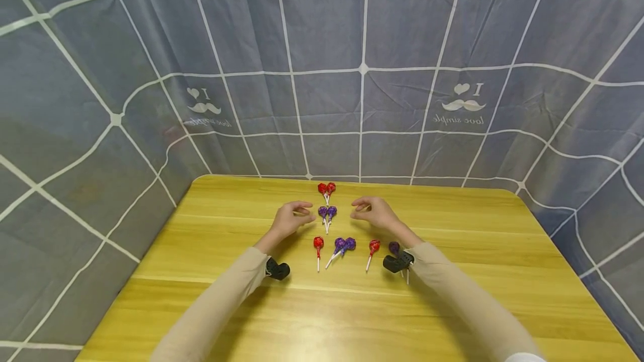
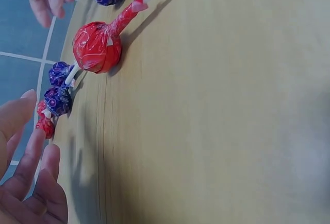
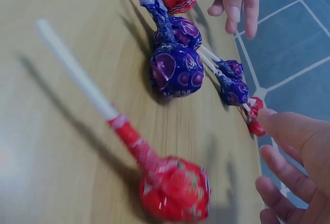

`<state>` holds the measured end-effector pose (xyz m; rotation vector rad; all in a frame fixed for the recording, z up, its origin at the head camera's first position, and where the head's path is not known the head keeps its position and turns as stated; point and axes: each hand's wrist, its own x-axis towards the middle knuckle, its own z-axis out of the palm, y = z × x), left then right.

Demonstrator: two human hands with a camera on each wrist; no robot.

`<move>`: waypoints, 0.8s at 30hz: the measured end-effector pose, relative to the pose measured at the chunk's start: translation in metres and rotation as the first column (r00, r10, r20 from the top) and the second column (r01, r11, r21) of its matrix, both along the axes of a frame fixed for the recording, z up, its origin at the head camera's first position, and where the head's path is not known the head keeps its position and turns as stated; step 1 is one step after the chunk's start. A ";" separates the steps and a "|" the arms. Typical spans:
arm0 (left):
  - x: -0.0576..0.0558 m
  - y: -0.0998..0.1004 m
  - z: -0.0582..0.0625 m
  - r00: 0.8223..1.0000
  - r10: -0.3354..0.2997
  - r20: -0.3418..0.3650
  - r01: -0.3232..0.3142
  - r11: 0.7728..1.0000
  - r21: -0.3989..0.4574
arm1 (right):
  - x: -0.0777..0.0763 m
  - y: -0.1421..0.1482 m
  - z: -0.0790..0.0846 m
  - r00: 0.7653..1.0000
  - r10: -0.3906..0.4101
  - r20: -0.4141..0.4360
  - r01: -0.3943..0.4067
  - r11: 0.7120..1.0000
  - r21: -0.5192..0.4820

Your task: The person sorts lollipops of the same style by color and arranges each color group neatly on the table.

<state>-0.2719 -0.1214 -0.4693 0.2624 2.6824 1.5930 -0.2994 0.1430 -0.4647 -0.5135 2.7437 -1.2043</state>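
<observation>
My left hand point(image 1: 292, 218) hovers left of a pair of purple-wrapped lollipops point(image 1: 327, 212), its fingers loosely bent and holding nothing. On the other side of that pair is my right hand point(image 1: 373, 212), likewise relaxed with nothing in it. Behind the purple pair lie two red lollipops point(image 1: 326, 188) with their sticks close together. Nearer me, a single red lollipop point(image 2: 98, 49) lies by my left wrist. Beside it is a second purple pair point(image 3: 178, 69) with crossing sticks. Another red lollipop point(image 3: 175, 189) rests on the table below my right hand.
A dark purple lollipop point(image 1: 394, 247) is partly hidden behind the black wrist camera point(image 1: 398, 262) on my right arm. Everything lies on a yellow wood-grain table point(image 1: 312, 317). A grey curtain point(image 1: 327, 99) with white lines hangs along the table's back and sides.
</observation>
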 end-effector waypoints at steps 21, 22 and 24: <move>0.034 -0.012 -0.002 0.977 -0.172 0.126 0.175 0.984 -0.012 | 0.049 0.046 -0.001 1.000 0.015 -0.011 -0.015 1.000 0.004; 0.035 -0.012 -0.003 0.976 -0.180 0.120 0.183 0.983 -0.010 | 0.052 0.047 -0.001 1.000 0.020 -0.015 -0.020 1.000 0.001; 0.036 -0.012 -0.004 0.975 -0.190 0.119 0.191 0.981 -0.001 | 0.056 0.050 -0.001 1.000 0.025 -0.018 -0.025 1.000 -0.006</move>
